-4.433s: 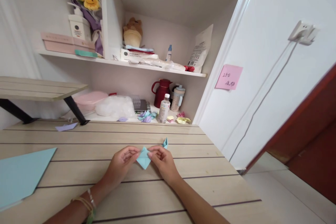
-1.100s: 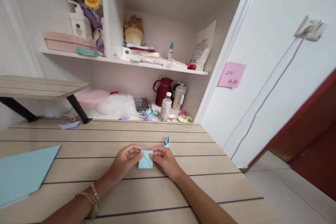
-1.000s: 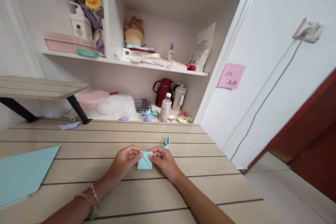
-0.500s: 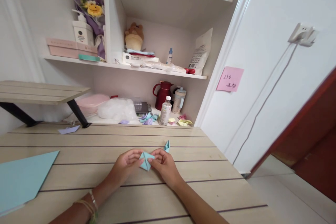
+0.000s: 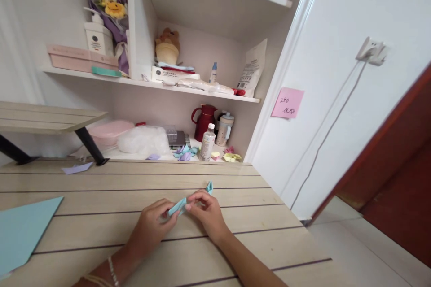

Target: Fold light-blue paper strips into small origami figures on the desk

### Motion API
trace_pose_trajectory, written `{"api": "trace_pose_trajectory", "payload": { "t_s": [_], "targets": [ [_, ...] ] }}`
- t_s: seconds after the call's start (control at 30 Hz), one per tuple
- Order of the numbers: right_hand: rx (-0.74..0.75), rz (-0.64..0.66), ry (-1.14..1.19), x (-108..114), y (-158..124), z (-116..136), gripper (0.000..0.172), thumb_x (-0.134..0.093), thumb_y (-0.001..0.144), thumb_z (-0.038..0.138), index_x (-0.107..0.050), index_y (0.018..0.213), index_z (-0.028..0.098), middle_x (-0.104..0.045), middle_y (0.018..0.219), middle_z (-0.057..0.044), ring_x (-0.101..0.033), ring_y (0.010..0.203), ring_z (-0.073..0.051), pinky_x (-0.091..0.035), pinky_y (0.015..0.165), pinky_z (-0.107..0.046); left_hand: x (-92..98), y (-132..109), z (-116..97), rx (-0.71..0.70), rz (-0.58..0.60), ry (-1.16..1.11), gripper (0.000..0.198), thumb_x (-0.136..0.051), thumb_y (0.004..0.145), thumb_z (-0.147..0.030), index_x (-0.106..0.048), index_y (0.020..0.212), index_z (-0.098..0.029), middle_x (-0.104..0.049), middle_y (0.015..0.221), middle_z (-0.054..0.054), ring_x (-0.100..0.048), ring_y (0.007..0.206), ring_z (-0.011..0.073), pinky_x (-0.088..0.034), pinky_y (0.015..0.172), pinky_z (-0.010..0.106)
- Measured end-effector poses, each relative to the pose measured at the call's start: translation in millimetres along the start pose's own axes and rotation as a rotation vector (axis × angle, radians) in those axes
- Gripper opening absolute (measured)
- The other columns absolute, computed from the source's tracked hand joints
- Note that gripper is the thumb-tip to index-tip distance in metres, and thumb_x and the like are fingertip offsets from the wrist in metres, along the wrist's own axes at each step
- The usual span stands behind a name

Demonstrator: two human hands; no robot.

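Both my hands pinch a small light-blue folded paper (image 5: 177,206) just above the wooden table (image 5: 101,197). My left hand (image 5: 151,226) grips its lower left end with curled fingers. My right hand (image 5: 205,213) holds its right end between thumb and fingertips. The paper is seen almost edge-on as a thin slanted strip. A second small blue folded piece (image 5: 209,186) stands on the table just beyond my right hand.
A large light-blue sheet (image 5: 20,228) lies at the table's left edge. A purple paper scrap (image 5: 76,168) lies near a raised wooden stand (image 5: 50,119). The alcove behind holds a plastic bottle (image 5: 206,143), a red jug (image 5: 203,121), coloured folded papers (image 5: 183,152) and a pink sticky note (image 5: 287,103).
The blue paper was a flat square held up between my hands; it now tilts nearly edge-on, and my left hand has dropped lower. The camera view has shifted slightly.
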State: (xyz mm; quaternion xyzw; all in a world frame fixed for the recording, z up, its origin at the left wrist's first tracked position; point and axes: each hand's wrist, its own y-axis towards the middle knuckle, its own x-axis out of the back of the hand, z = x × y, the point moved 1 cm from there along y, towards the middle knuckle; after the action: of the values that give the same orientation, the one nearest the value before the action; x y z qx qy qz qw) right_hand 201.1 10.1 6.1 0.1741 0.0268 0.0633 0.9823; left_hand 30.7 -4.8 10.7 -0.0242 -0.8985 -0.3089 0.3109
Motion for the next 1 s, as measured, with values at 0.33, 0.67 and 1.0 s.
{"api": "trace_pose_trajectory", "payload": {
  "t_s": [0.33,0.67,1.0],
  "targets": [
    [-0.003,0.028,0.005,1.7,-0.2,-3.7,0.015,-0.071,0.062,0.029,-0.062,0.067,0.018,-0.057,0.071,0.0,-0.052,0.068,-0.014,-0.042,0.061,-0.024,1.6,-2.7,-8.1,-0.137,0.062,0.031,0.014,-0.048,0.08,-0.019,-0.062,0.081,-0.019,-0.056,0.068,0.002,-0.053,0.063,0.0133,-0.042,0.061,0.021],
    [0.021,0.071,-0.091,2.5,-3.3,0.7,0.012,-0.065,0.069,0.028,-0.06,0.07,0.018,-0.053,0.072,0.0,-0.05,0.071,-0.014,-0.04,0.062,-0.024,0.1,-1.8,-7.7,-0.102,0.206,0.028,0.02,-0.043,0.083,-0.019,-0.063,0.082,-0.02,-0.049,0.065,0.0,-0.048,0.06,0.0121,-0.04,0.056,0.02],
    [-0.078,0.098,-0.008,0.9,-1.6,-7.2,0.022,-0.068,0.066,0.035,-0.064,0.078,0.018,-0.062,0.075,-0.003,-0.055,0.068,-0.015,-0.042,0.059,-0.025,2.5,-0.3,-11.1,-0.103,0.182,0.004,0.017,-0.046,0.08,-0.016,-0.063,0.076,-0.018,-0.052,0.066,0.001,-0.049,0.061,0.0128,-0.041,0.058,0.021]
  ]
}}
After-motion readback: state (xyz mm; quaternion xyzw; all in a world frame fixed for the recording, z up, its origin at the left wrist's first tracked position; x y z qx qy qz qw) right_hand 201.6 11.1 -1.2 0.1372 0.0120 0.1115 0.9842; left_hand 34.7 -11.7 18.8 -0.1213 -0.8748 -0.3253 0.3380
